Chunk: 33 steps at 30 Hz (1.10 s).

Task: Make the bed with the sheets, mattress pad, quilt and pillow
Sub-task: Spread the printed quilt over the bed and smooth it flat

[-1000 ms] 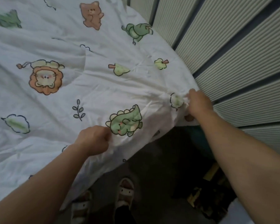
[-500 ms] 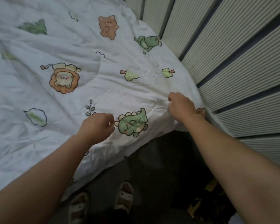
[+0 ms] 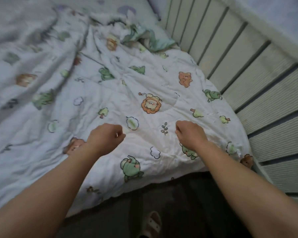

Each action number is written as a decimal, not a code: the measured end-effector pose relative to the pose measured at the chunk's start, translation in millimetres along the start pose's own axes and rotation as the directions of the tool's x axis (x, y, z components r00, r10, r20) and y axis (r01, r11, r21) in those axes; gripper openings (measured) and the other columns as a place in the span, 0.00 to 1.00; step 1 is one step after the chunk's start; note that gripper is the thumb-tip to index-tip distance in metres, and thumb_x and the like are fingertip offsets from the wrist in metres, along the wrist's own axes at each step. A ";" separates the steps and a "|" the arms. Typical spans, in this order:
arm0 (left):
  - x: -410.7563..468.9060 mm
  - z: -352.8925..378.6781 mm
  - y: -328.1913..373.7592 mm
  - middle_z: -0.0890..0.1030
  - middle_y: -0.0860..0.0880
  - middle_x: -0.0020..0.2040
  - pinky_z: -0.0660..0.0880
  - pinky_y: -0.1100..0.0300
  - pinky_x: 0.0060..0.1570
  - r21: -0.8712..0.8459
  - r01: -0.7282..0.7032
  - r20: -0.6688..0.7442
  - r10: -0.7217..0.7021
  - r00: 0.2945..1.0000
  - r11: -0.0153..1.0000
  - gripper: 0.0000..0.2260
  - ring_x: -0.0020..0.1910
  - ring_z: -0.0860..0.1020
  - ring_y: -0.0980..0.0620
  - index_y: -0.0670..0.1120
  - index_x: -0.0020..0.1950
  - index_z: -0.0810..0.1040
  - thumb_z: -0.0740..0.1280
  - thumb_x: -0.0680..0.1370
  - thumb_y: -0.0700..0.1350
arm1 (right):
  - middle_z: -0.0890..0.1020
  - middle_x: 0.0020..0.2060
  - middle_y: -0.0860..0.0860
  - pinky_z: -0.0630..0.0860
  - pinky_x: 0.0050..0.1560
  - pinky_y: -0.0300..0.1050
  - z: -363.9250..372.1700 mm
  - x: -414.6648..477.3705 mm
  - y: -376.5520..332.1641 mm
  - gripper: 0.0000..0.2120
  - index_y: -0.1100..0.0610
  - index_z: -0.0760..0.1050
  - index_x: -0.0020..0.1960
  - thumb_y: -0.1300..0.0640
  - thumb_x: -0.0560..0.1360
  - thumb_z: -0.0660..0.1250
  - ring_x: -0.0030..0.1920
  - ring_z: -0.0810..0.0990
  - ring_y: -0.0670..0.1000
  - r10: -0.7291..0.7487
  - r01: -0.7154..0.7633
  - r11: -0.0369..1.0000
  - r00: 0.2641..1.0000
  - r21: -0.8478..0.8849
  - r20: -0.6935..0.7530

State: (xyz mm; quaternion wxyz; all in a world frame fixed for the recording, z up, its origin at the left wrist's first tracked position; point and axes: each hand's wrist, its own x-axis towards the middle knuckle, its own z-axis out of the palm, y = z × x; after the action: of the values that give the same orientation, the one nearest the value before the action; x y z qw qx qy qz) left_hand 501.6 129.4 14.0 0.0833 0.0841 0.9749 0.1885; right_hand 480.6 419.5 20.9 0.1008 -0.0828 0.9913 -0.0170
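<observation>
Spread over the bed (image 3: 144, 16): a white quilt (image 3: 120, 93) printed with lions, bears and green dinosaurs. Smooth at the near right corner, rumpled into long folds toward the far left. Hangs a little over the near edge, above the dark floor (image 3: 179, 194). Reaches right up to the ribbed panel wall (image 3: 258, 93) on the right.

Left hand (image 3: 105, 137) over the quilt, fingers curled into a loose fist, thumb against forefinger, no fabric gathered in it. Right hand (image 3: 190, 133) curled the same way, just beside a leaf-sprig print, nothing visibly held. Hands apart from each other, with the lion print (image 3: 151, 104) beyond the gap between them.

At the far end, near the wall, a crumpled pale-green cloth (image 3: 155, 41) against the quilt's top edge. Down on the floor, the toe of a light slipper (image 3: 152, 222).
</observation>
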 end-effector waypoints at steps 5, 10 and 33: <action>-114.5 -116.6 -68.2 0.72 0.52 0.32 0.66 0.58 0.34 0.047 0.037 -0.141 -0.030 0.989 0.998 0.11 0.39 0.75 0.45 0.51 0.38 0.72 0.63 0.77 0.54 | 0.78 0.46 0.55 0.74 0.43 0.51 -77.8 -44.5 -138.7 0.07 0.55 0.69 0.44 0.53 0.79 0.59 0.47 0.77 0.61 -0.090 0.098 0.993 0.990 0.069 -0.109; -247.8 -225.1 -123.9 0.69 0.54 0.31 0.64 0.59 0.33 0.101 0.085 -0.255 -0.057 0.965 0.991 0.11 0.39 0.74 0.47 0.50 0.39 0.74 0.63 0.77 0.55 | 0.78 0.44 0.55 0.74 0.42 0.49 -140.6 -92.5 -273.1 0.08 0.56 0.71 0.44 0.52 0.78 0.60 0.44 0.77 0.60 -0.224 0.236 0.970 0.964 0.068 -0.140; -440.4 -409.0 -405.9 0.71 0.57 0.29 0.70 0.57 0.35 -0.069 0.491 -0.428 -0.471 0.771 0.868 0.12 0.34 0.73 0.51 0.53 0.34 0.71 0.64 0.76 0.55 | 0.78 0.38 0.52 0.69 0.36 0.43 -226.1 -30.4 -702.3 0.09 0.53 0.70 0.39 0.53 0.77 0.63 0.39 0.75 0.54 -0.637 0.644 0.765 0.758 0.004 -0.143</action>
State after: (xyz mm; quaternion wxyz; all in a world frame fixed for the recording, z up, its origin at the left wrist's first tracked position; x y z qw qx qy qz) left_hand 796.3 -472.5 291.0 -0.0911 -0.2098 0.9616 0.1518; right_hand 576.9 -263.8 283.7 0.0245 -0.4124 0.9070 -0.0820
